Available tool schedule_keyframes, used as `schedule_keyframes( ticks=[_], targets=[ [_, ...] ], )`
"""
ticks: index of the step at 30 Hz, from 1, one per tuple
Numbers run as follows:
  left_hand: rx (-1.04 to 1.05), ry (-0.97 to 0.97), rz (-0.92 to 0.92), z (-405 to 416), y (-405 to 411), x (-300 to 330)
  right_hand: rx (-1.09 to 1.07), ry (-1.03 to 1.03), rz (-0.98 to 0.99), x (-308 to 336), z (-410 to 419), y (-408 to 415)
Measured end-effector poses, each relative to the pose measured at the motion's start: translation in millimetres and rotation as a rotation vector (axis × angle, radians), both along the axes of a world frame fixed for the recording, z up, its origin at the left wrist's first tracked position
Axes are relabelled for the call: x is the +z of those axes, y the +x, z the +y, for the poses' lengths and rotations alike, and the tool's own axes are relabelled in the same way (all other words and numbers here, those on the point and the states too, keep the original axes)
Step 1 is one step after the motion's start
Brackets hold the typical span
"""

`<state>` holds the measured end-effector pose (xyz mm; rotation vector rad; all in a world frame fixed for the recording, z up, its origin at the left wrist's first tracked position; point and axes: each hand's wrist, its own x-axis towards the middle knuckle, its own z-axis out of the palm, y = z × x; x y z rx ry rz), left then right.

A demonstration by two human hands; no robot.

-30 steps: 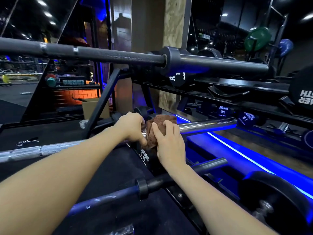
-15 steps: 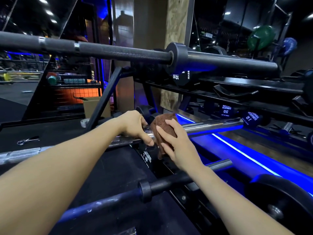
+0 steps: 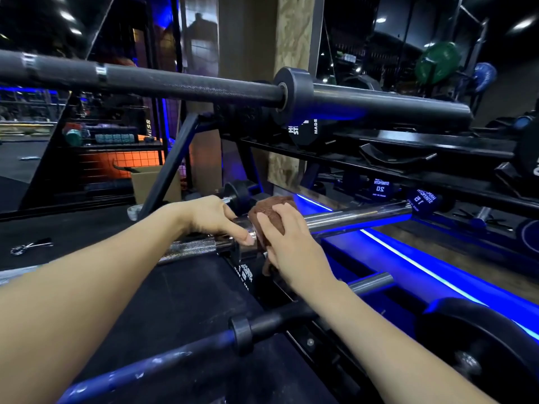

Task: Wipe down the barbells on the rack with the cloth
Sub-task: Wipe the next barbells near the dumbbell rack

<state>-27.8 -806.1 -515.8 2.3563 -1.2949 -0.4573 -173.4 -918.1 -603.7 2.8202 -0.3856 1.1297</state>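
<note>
Cloth (image 3: pixel 269 215) wrapped over chrome barbell (image 3: pixel 358 215), gripped by right hand (image 3: pixel 291 243), left hand (image 3: pixel 211 218) grasping bar beside it

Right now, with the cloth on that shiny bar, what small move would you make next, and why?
Probably slide the right hand and brown cloth outward along the chrome barbell sleeve: the cloth is wrapped at its inner end, the left hand steadies the bar, and the rest of the sleeve lies bare.

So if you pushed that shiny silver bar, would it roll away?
Probably it would turn, since the chrome barbell is round and smooth. The left hand grips it, likely steadying it while the right hand presses the brown cloth around it. It looks like solid metal, so probably heavy and stiff, not bendy.
</note>
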Motion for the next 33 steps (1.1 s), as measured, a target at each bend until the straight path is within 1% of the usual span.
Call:
schedule_keyframes(
  ticks=[2, 6, 8, 11, 13, 15, 20, 25, 29, 33],
  targets=[
    [-0.010, 0.036, -0.025, -1, -3, 3, -0.014, 0.006, -0.009, -3, -15, -5],
    [-0.038, 0.135, -0.081, -16, -20, 13, -0.100, 0.090, -0.038, -4, -41, -21],
    [-0.050, 0.094, -0.163, -32, -33, 15, -0.151, 0.146, -0.014, -4, -56, -30],
    [-0.082, -0.011, -0.396, -61, -52, 9, -0.208, 0.272, -0.065, 0, -79, -40],
    [-0.081, -0.049, -0.513, -81, -64, 2, -0.271, 0.223, -0.027, 0, -92, -46],
    [-0.078, -0.087, -0.602, -101, -77, -5, -0.305, 0.188, -0.012, -4, -107, -54],
    [-0.117, -0.146, -0.805, -150, -109, -22, -0.377, 0.271, -0.047, -7, -146, -68],
    [-0.103, -0.206, -0.974, -179, -124, -36, -0.427, 0.364, -0.113, -10, -184, -81],
    [-0.081, -0.210, -1.043, -186, -121, -40, -0.532, 0.447, -0.150, -11, -206, -84],
    [-0.077, -0.200, -1.035, -186, -120, -40, -0.628, 0.621, -0.213, -4, -216, -88]
  ],
)
